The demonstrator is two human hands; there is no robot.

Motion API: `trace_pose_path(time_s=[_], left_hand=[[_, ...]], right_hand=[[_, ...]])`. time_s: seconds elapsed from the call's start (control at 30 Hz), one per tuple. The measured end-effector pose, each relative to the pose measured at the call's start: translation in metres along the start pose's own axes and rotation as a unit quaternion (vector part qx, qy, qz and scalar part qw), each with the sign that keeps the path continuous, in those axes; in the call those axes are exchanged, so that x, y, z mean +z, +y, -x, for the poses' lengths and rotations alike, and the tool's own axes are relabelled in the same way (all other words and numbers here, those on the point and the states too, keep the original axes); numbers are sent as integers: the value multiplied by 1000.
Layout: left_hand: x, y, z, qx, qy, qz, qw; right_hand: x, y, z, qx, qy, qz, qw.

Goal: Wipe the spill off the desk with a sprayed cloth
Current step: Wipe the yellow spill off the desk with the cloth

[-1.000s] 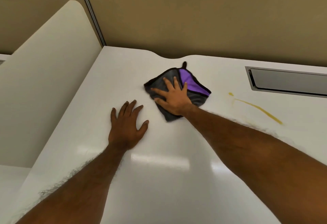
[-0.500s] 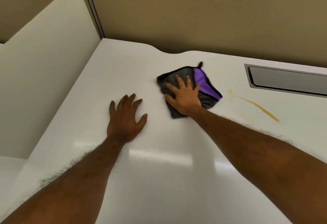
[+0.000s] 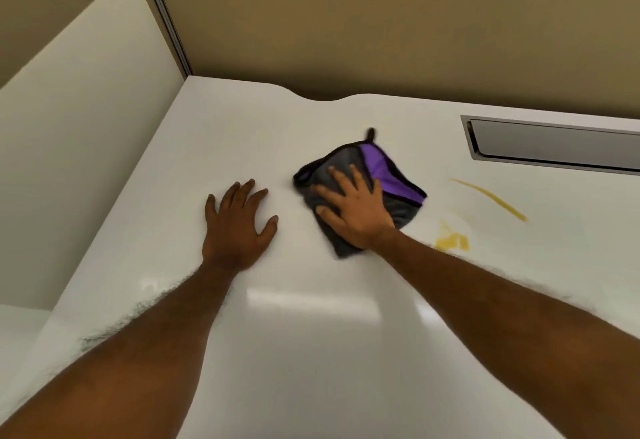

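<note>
The white bench (image 3: 311, 352) fills most of the view, glossy enough to carry a pale reflected bar of light near its middle. Behind it runs a tan partition wall (image 3: 381, 29), and a cream side panel (image 3: 86, 126) with a rounded top corner stands along the bench's left edge. Taking the cloth as the landmark: up and to the right of the cloth, a grey metal slot (image 3: 554, 145) is set flush into the bench top.

The cloth (image 3: 398, 192) itself is dark grey with a purple panel folded over on top (a small dark loop sticks out at its far corner), and it lies flat on the bench, its edges slightly blurred. The right hand (image 3: 356, 213) lies palm down on the cloth's near left part, fingers spread and flat, pressing rather than gripping. The left hand (image 3: 235, 227) rests just left of the cloth, apart from it, palm down on bare bench with fingers splayed and nothing held.

Right of the cloth, a thin yellow streak (image 3: 491, 201) of the spill slants across the bench. Nearer, just right of the cloth's near corner and beside the right wrist, sits a smaller yellow smear (image 3: 452, 241). The cloth touches neither.
</note>
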State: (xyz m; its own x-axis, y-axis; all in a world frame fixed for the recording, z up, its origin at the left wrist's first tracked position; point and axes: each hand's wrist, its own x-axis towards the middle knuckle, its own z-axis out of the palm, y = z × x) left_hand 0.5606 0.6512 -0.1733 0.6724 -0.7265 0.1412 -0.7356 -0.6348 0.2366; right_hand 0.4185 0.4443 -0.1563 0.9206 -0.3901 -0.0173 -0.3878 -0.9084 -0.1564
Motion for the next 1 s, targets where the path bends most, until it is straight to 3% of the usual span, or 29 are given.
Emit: trace_pose_path(time_s=[0.07, 0.13, 0.27, 0.37, 0.47, 0.63, 0.7, 0.8, 0.9, 1.0], left_hand=[[-1, -1, -1, -2, 0, 0, 1000], [-2, -2, 0, -1, -2, -2, 1000], [0, 2, 2, 1, 7, 0, 1000], [2, 1, 2, -3, 15, -3, 1000], [1, 0, 2, -7, 7, -4, 1000], [-2, 3, 5, -5, 10, 2, 1000], [-4, 4, 7, 16, 21, 2, 1000], [-6, 11, 11, 51, 34, 8, 998], [-4, 28, 26, 77, 45, 16, 996], [4, 52, 50, 90, 6, 37, 995]], right_hand=[[-1, 15, 14, -115, -7, 25, 993], [-5, 40, 22, -107, 16, 21, 994], [-11, 83, 24, 180, 55, -15, 982], [-15, 76, 18, 260, 16, -13, 965], [-9, 42, 26, 197, 2, -9, 980], [3, -1, 65, -42, -29, 19, 999], [-5, 18, 71, -51, -22, 23, 998], [-13, 55, 67, 93, 17, 5, 995], [-12, 53, 52, 241, 17, -3, 970], [-6, 13, 50, 223, -1, -15, 975]])
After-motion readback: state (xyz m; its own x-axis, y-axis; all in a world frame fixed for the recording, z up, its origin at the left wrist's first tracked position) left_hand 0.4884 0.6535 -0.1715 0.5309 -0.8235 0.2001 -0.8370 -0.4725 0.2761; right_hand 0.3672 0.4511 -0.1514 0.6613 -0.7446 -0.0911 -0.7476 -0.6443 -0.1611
